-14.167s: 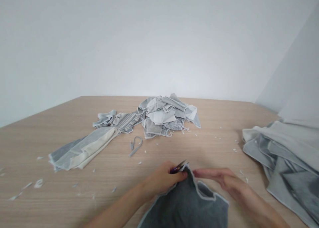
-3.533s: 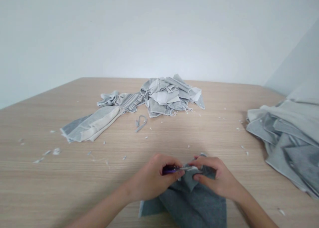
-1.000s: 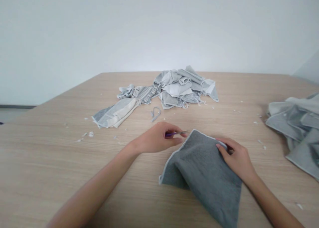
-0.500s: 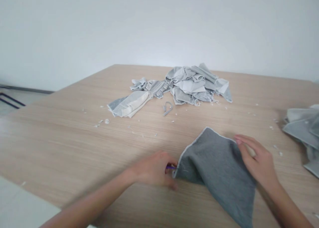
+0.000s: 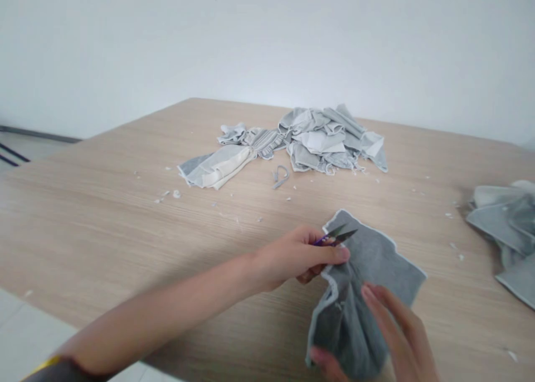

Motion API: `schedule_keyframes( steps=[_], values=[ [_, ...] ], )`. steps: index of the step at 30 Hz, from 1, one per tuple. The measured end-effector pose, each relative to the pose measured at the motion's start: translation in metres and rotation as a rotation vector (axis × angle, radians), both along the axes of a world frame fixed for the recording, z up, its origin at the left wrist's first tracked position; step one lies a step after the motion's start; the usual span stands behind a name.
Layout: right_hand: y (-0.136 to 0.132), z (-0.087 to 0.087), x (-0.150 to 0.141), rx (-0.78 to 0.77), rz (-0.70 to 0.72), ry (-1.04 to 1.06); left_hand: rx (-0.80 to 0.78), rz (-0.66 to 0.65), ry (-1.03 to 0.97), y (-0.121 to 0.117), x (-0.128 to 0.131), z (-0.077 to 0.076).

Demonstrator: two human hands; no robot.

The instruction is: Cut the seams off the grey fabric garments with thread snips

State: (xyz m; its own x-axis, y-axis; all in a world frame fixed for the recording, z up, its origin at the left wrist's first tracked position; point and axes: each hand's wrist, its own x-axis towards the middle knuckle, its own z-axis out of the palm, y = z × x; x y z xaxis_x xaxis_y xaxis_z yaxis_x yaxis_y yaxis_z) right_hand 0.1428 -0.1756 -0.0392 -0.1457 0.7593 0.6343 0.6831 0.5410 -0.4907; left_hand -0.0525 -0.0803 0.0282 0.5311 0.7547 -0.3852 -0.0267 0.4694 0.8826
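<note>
My left hand (image 5: 298,256) is closed around small purple-handled thread snips (image 5: 340,236), their two dark blades parted and pointing right. The same hand pinches the edge of a grey cloth (image 5: 376,251) with white overlocked stitching, between thumb and fingers. Gathered folds of the cloth hang down below the thumb. My right hand (image 5: 397,332) is at the lower right over these folds, thumb and fingers spread apart; whether the fingertips touch the cloth I cannot tell. Some pale loose threads show on the folds. The snips' handles are mostly hidden in my left hand.
A heap of grey and white cloths (image 5: 317,137) lies at the back of the wooden table (image 5: 104,204), with a long folded cloth (image 5: 225,165) at its left. Another cloth pile (image 5: 510,220) sits at the right. A grey strip (image 5: 281,177) and thread scraps (image 5: 176,194) lie scattered.
My left hand has moved right and up onto the cloth edge, and the snips' blades now show. My right hand has left the far edge and come nearer; the cloth is turned and bunched.
</note>
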Motion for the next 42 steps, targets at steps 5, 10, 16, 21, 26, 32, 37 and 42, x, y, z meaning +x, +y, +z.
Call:
schedule_keyframes(
  steps=[5,10,16,21,26,32,37,42],
  values=[
    [0.002,0.01,-0.044,0.102,-0.243,0.131,0.05,0.069,-0.053,-0.013,0.013,0.005],
    [0.006,0.012,-0.04,0.134,-0.234,0.285,0.035,0.163,-0.019,-0.02,0.009,0.001],
    [0.004,0.009,-0.04,0.051,-0.155,0.369,0.005,0.188,-0.036,-0.023,0.003,-0.006],
    [0.005,0.011,-0.048,0.03,-0.134,0.376,0.024,0.167,-0.035,-0.023,0.001,-0.015],
    [0.008,0.015,-0.051,-0.016,-0.136,0.5,0.131,0.161,0.023,-0.022,-0.005,-0.024],
    [0.016,0.01,-0.045,-0.27,-0.048,0.7,0.213,0.083,0.082,-0.02,-0.015,-0.029],
    [0.02,0.005,-0.043,-0.295,-0.023,0.77,0.369,-0.051,0.258,-0.018,-0.028,-0.023],
    [0.02,-0.001,-0.042,-0.339,-0.031,0.798,0.503,0.066,0.432,-0.02,-0.039,-0.013]
  ],
)
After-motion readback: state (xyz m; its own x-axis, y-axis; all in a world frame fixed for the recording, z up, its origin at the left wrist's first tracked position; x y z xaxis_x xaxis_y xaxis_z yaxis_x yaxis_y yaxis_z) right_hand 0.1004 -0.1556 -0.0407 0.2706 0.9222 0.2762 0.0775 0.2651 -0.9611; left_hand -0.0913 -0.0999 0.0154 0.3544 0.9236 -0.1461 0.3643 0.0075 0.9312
